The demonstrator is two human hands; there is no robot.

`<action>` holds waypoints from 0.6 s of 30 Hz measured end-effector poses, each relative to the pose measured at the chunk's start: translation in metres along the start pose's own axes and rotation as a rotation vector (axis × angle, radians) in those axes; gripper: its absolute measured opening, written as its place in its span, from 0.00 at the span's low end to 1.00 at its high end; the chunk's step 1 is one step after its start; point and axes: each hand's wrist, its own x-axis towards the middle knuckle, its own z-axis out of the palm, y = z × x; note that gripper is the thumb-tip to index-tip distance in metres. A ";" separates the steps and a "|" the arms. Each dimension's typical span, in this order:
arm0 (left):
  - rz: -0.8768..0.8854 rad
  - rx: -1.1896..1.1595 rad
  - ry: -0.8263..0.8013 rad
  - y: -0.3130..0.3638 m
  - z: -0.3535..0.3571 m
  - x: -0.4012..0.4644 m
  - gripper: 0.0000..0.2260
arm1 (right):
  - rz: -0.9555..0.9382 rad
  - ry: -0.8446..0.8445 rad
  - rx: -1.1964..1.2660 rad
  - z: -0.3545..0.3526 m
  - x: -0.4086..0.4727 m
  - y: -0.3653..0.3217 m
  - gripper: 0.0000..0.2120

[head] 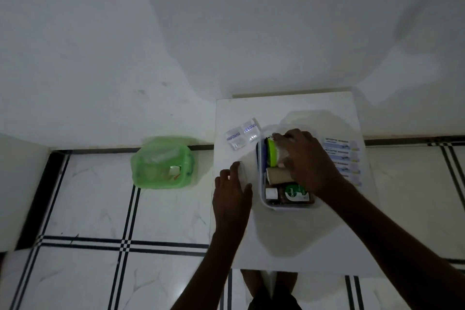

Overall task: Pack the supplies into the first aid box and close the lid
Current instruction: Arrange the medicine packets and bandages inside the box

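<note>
I seem to be standing in a room at home, though the light is dim. Under my bare feet (269, 287) lies a glossy marble-look tiled floor (83, 204) with black inlay lines; plain white walls (176, 20) rise behind my small white table (289, 246), and a green-lined bin (162, 162) sits against the skirting.

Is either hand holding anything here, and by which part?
The right hand grips a white gauze-like roll from above inside the clear plastic box. The left hand holds nothing.
</note>
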 end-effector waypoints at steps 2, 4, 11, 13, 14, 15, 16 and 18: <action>-0.014 -0.047 0.003 0.005 -0.001 -0.002 0.28 | 0.015 -0.011 0.019 -0.002 -0.002 0.000 0.35; -0.050 -0.105 0.073 0.008 -0.007 -0.001 0.25 | 0.022 0.003 0.048 -0.006 -0.005 -0.003 0.34; 0.077 -0.572 0.307 0.059 -0.056 -0.007 0.19 | 0.141 0.306 0.397 -0.032 -0.022 -0.009 0.12; 0.163 -0.530 0.202 0.080 -0.055 -0.006 0.20 | 0.232 0.210 0.624 -0.037 -0.023 -0.014 0.12; 0.194 -0.489 0.145 0.088 -0.054 -0.006 0.20 | 0.278 0.179 0.715 -0.036 -0.024 -0.014 0.13; 0.224 -0.455 0.093 0.095 -0.051 -0.005 0.21 | 0.313 0.184 0.750 -0.037 -0.026 -0.012 0.14; 0.248 -0.437 0.051 0.099 -0.050 -0.004 0.22 | 0.337 0.209 0.735 -0.036 -0.027 -0.008 0.14; 0.282 -0.453 0.003 0.103 -0.049 -0.002 0.21 | 0.357 0.269 0.634 -0.037 -0.030 0.003 0.13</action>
